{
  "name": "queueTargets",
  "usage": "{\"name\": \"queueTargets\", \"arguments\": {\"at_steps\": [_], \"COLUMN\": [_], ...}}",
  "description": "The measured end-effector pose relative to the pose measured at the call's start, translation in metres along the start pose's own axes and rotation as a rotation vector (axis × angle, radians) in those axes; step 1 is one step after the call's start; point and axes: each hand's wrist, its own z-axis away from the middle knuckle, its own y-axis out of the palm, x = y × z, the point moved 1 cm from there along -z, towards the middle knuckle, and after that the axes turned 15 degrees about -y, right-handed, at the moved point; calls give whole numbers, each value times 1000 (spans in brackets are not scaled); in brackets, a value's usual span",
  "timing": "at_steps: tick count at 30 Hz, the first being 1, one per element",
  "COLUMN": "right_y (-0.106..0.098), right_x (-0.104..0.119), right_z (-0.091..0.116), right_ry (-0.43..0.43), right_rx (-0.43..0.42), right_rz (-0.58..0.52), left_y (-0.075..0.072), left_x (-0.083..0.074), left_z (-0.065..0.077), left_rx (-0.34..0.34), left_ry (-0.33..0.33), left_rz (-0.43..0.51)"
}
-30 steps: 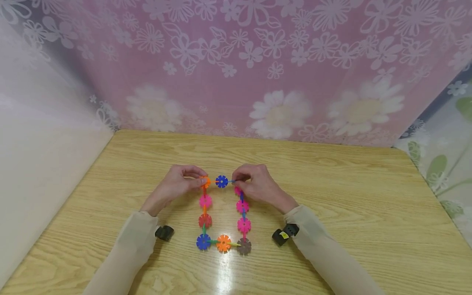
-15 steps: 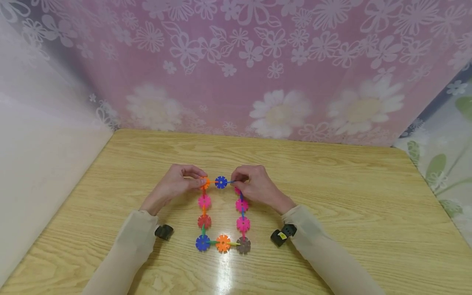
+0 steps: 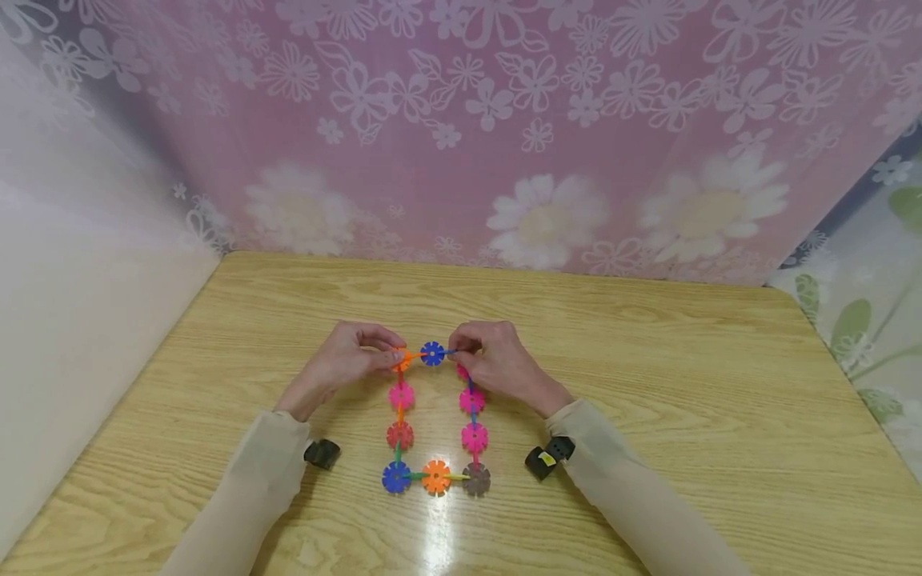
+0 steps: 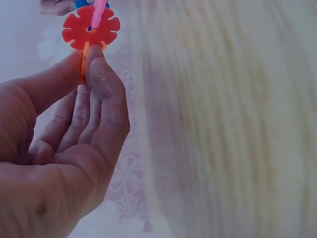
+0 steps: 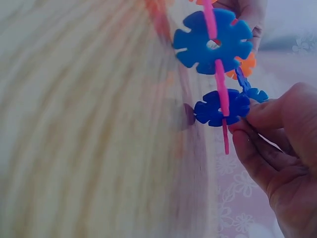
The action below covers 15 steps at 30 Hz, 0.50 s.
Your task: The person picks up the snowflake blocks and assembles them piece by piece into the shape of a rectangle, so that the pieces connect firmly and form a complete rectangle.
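Observation:
A rectangular loop of interlocking plastic snowflake discs stands out from the wood-grain table in the head view, with a blue disc [image 3: 396,478], an orange disc [image 3: 435,478] and a grey disc [image 3: 476,479] along its near side. My left hand [image 3: 353,356] pinches the orange corner disc [image 4: 84,67] between thumb and forefinger, beside a red disc [image 4: 91,29]. At the far right corner, my right hand [image 3: 493,356] pinches a light blue disc [image 5: 257,94], mostly covered by the fingers. Between both hands sits a dark blue disc [image 3: 432,354]. Pink discs [image 3: 474,437] run down the right side.
The wood-grain table [image 3: 648,384] extends around the loop. A pink flowered cloth [image 3: 446,160] hangs behind it, and a pale cloth [image 3: 86,280] lines the left side. Black wrist cameras [image 3: 322,454] hang below both sleeves.
My right hand has shifted slightly to the left, toward the dark blue disc. The left hand keeps its grip, and the orange corner disc has tilted a little.

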Motion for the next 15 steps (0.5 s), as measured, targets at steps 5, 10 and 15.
{"name": "queueTargets", "arguments": {"at_steps": [5, 10, 15], "right_y": [-2, -6, -17], "right_x": [1, 1, -2], "right_z": [-1, -1, 5], "right_ry": [20, 72, 214], "right_rx": [9, 70, 121], "right_rz": [-14, -31, -50], "left_y": [-1, -2, -3], "left_x": [1, 2, 3], "left_z": [-1, -1, -3], "left_rx": [26, 40, 54], "left_ry": [1, -3, -10], "left_rz": [20, 1, -38]}}
